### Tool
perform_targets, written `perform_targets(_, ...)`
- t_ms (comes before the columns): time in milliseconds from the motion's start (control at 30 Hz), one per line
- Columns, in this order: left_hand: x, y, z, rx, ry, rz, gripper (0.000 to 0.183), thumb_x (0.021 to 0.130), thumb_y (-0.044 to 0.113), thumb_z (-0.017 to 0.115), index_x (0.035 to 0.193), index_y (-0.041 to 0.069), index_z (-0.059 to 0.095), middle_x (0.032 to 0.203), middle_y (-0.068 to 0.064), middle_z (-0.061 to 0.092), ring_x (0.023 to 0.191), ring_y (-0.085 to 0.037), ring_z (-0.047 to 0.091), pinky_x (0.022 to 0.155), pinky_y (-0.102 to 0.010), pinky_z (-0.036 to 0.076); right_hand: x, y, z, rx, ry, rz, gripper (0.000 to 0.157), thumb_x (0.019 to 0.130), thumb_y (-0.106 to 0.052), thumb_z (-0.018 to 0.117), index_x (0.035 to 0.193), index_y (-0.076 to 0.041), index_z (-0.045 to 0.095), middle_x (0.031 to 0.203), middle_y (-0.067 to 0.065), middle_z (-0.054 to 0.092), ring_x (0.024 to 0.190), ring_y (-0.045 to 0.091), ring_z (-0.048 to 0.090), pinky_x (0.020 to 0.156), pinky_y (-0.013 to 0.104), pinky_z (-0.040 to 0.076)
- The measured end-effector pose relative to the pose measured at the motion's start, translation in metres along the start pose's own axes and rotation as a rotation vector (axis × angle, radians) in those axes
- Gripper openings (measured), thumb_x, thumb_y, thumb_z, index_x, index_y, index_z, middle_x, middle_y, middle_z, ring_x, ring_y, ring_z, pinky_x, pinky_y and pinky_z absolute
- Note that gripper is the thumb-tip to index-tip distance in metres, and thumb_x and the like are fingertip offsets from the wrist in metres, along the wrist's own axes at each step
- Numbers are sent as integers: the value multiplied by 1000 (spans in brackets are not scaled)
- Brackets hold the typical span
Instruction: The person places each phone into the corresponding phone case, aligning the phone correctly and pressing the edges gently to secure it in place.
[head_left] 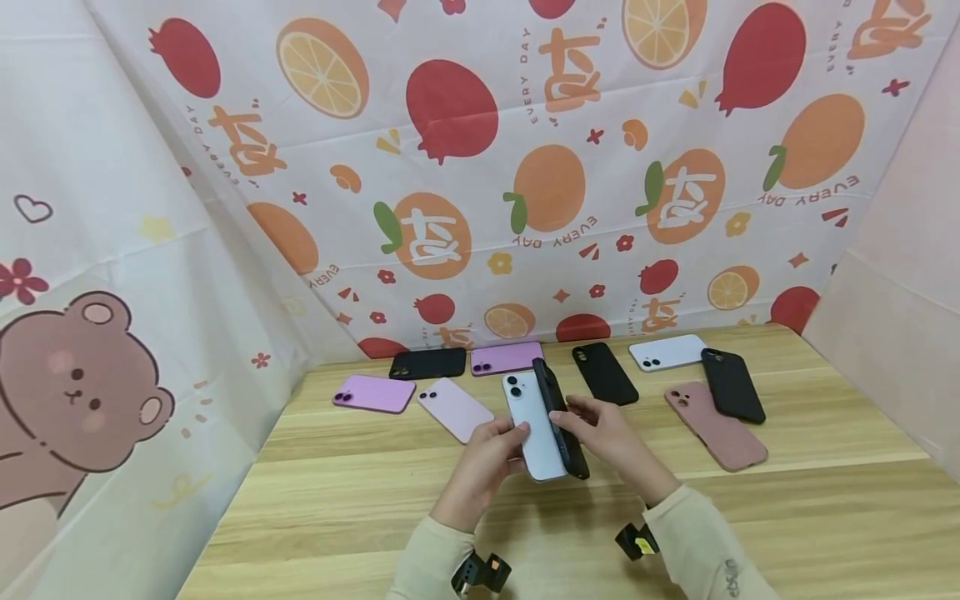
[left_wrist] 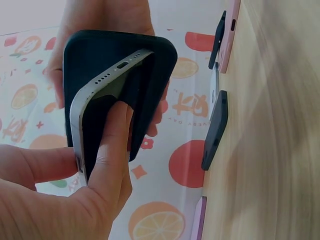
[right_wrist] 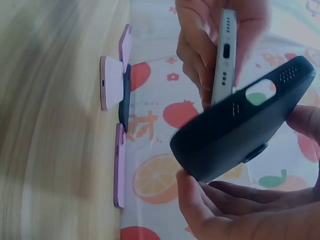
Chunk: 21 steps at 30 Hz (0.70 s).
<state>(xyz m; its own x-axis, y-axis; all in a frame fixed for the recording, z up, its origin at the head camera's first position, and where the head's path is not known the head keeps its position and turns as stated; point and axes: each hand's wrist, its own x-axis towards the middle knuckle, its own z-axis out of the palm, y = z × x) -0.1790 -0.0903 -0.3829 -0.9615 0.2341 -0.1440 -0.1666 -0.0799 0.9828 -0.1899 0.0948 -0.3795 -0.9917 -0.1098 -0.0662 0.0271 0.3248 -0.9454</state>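
Observation:
Above the table, my left hand point(head_left: 487, 462) grips a white smartphone point(head_left: 532, 425) by its edges, thumb on the back, fingers against the screen side. A black phone case point(head_left: 561, 421) stands tilted along the phone's right edge, pinched by my right hand point(head_left: 607, 433). In the right wrist view the case point(right_wrist: 245, 125) shows its port cutout and speaker holes, and its end lies close to the phone point(right_wrist: 225, 55). From the left wrist view, one long side of the phone point(left_wrist: 77, 125) sits outside the case point(left_wrist: 115, 45) and the other side is partly within it.
Behind my hands lie pink-purple phones point(head_left: 373, 393), a pale pink phone point(head_left: 455, 408), black cases point(head_left: 606, 373) and a white phone point(head_left: 667, 352). At right a black case point(head_left: 733, 385) overlaps a dusty pink case point(head_left: 716, 425). A printed cloth point(head_left: 480, 183) hangs behind the wooden table point(head_left: 337, 500).

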Motion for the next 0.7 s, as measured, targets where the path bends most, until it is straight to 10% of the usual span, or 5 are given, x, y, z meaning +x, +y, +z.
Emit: perform_targets(700,0,-3,2,-25,-3,46,30,97,8,47,118,-13,55,86,-1,63,76,-9,60,67,-24,51,-10,-5,17,-97,84,-92,71,87,-40,70,138,3,46,130,20,55,109,31,58,87,43,52)
